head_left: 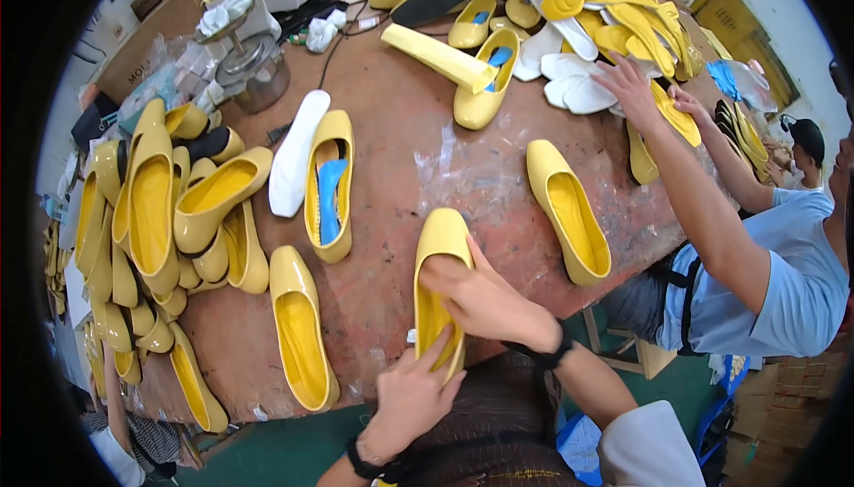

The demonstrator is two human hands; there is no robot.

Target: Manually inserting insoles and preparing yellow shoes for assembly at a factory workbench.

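Head view: the shoe is at the near edge of the worktop. Our left hand, half-curled, holds its near end; our right hand reaches inside, and we cannot tell its hold. We are likely smoothing the lining; the next move calls for even pressing.

Pale-yellow shoe, deeper-yellow insole

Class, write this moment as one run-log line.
left hand: holding yellow shoe | right hand: partly inside same shoe | co-worker's hand: touching yellow insole
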